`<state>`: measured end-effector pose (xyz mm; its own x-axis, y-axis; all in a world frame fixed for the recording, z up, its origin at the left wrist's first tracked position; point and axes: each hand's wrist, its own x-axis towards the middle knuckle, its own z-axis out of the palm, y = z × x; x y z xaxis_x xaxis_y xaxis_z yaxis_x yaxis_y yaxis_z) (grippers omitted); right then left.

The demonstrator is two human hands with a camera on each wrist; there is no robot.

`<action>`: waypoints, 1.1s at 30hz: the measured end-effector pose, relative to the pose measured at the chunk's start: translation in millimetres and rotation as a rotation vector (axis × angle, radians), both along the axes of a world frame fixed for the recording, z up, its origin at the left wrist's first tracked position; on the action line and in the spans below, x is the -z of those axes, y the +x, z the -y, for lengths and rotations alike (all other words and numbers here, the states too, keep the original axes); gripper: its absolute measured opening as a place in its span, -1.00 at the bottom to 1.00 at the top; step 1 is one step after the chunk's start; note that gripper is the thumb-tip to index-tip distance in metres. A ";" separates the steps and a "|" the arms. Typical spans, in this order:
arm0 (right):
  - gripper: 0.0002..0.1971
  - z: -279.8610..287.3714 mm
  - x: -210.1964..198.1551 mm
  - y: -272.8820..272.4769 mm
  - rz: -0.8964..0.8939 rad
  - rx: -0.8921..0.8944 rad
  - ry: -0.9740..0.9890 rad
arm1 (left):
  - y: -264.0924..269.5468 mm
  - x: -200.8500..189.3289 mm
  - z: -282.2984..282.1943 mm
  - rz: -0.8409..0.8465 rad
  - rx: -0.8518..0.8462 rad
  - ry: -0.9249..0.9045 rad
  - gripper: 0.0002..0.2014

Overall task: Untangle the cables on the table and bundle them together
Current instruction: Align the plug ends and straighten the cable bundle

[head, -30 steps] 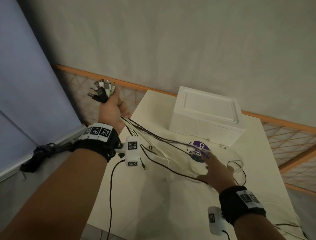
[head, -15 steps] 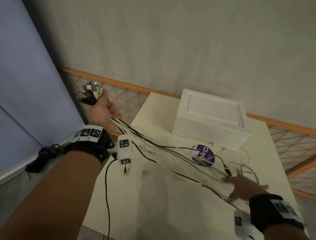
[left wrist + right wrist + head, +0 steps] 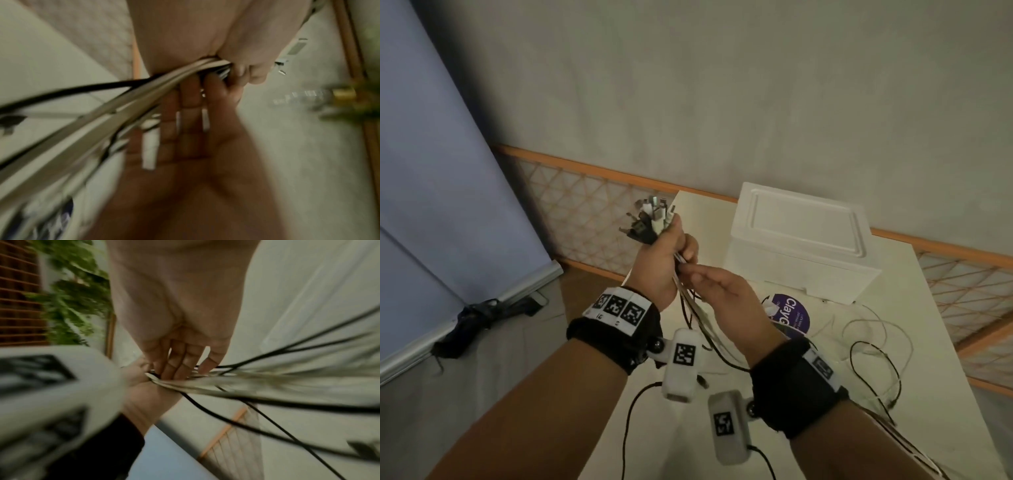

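My left hand (image 3: 669, 255) is raised above the table's left edge and grips a bundle of white and black cables (image 3: 697, 313). Their plugs (image 3: 650, 219) stick out above the fist. The strands hang down from the fist and trail right across the white table (image 3: 674, 445), ending in loose loops (image 3: 876, 346). My right hand (image 3: 709, 277) sits just under the left fist, fingers straight, touching the strands. In the left wrist view the cables (image 3: 123, 110) leave the fist (image 3: 236, 65) past the right hand's fingers (image 3: 191, 113). The right wrist view shows straight fingers (image 3: 185, 363) against the cables (image 3: 246, 382).
A white foam box (image 3: 801, 240) stands at the back of the table, with a round purple-labelled lid (image 3: 791, 313) in front of it. The table's left edge drops to the floor, where a dark object (image 3: 472, 322) lies by a blue panel.
My right hand has left the cables low on the right of the table and come up to just below the left fist. The left hand has shifted right.
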<state>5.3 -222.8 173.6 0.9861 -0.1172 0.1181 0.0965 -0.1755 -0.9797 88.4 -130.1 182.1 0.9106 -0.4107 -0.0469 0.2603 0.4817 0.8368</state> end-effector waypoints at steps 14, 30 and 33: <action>-0.49 64.5 85.3 -19.3 -0.448 0.092 -0.805 | 7.0 -31.0 -22.0 0.056 -0.182 -0.123 -0.54; -0.58 115.9 51.4 -74.7 -0.598 -0.460 -1.193 | 24.9 -4.7 -35.3 -0.021 -0.370 0.088 -0.46; -0.71 90.5 22.0 -53.9 -0.360 -0.126 -0.996 | 9.5 2.4 -18.1 -0.017 -0.316 0.147 -0.47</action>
<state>-48.6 -313.3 151.6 0.9804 -0.0230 -0.1959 -0.0965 -0.9222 -0.3745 97.9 -112.0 179.6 0.9902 -0.0964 -0.1006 0.1319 0.4155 0.9000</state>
